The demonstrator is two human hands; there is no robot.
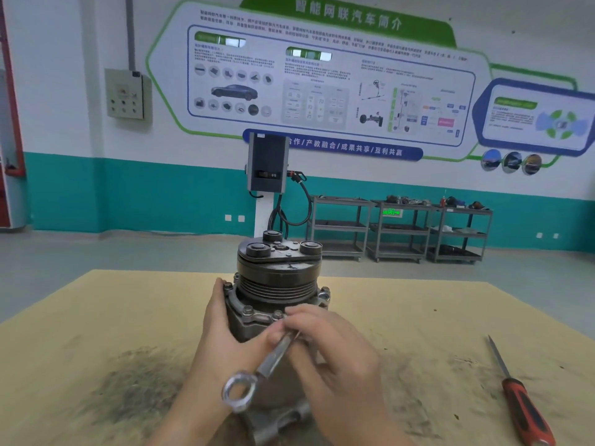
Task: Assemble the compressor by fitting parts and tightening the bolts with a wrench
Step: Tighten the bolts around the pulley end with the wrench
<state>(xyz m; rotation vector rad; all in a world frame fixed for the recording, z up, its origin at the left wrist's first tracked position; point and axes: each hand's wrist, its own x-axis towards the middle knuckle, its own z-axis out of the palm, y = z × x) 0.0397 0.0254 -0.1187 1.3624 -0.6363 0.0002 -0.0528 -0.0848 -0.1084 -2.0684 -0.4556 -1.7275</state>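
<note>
The compressor stands upright on the board-covered table. The left hand wraps around its body, and the right hand grasps the wrench near the flange bolt. The person should probably seat the head fully on the bolt before turning.

The person shows only two hands and the forearms behind them, entering from the bottom edge of the view. Both the left hand and the right hand are bare, with no gloves. No rings show on the fingers that can be seen. The wrists and forearms are uncovered as far as the picture reaches, with no sleeve cuff, watch or band in sight. The fingernails look short and plain.
</note>
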